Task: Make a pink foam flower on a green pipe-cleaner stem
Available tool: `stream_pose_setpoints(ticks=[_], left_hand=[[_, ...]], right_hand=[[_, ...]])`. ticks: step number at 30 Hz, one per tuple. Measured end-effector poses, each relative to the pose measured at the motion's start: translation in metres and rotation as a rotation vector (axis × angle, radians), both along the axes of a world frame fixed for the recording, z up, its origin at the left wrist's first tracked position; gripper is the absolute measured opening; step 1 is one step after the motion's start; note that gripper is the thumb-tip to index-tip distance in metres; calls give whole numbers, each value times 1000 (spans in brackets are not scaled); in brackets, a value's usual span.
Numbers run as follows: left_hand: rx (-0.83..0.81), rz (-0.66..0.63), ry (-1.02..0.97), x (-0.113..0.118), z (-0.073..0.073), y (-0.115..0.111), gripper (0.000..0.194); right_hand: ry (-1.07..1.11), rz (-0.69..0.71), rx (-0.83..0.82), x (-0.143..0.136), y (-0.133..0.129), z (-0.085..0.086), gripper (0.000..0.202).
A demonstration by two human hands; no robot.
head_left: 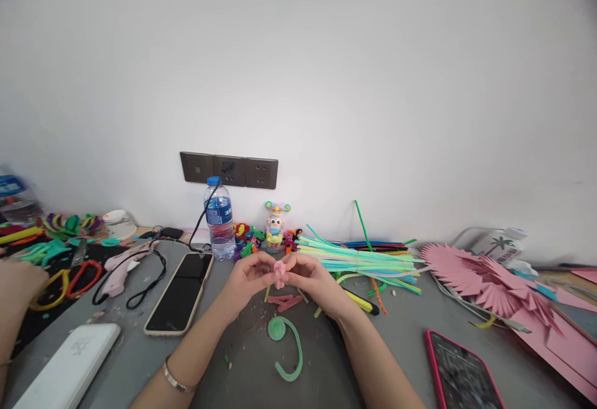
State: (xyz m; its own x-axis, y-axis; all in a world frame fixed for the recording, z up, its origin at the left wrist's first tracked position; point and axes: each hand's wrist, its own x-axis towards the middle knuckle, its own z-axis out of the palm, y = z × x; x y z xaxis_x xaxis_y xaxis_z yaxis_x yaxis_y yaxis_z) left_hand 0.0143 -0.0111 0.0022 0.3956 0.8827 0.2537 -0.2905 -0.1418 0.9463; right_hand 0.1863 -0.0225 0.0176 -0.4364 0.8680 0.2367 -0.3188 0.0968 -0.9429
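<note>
Fingertips of both hands pinch a small bumpy pink pipe-cleaner piece (280, 274) above the grey table. My left hand (249, 278) grips it from the left, and my right hand (313, 277) from the right. Just below and behind them lie short pink pipe-cleaner pieces (285, 303). A mint-green pipe cleaner (297, 340), coiled into a flat spiral at one end, rests on the table nearer to me. Behind the hands stands a colourful clay-like figurine (275, 225).
Left are a phone (180, 294), a white power bank (69, 365), a pink glue gun (116, 275), scissors (84, 278), a water bottle (220, 222) and another person's hand (21, 284). Right are bundled pipe cleaners (368, 261), a yellow-black tool (361, 302), pleated pink paper (489, 278) and a pink-cased phone (461, 372).
</note>
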Motion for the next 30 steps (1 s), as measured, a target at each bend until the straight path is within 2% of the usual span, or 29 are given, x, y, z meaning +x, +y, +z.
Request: stream_pose_setpoints(ticks=[6,15,26,30], left_hand=[[-43,40,-19,0,1,0,14],[-16,-7,-50,-4,-3,5,16],[-150,-109,-44,-5,2,-3,23],[-149,-128,-42,-5,3,-3,25]], right_hand=[[-21,-45,-41,-1,1,-2,21],[-1,-10,4,-1,1,-5,23],[-43,28,-49,1,-1,-4,24],[-60,36,-54,3,-2,-5,24]])
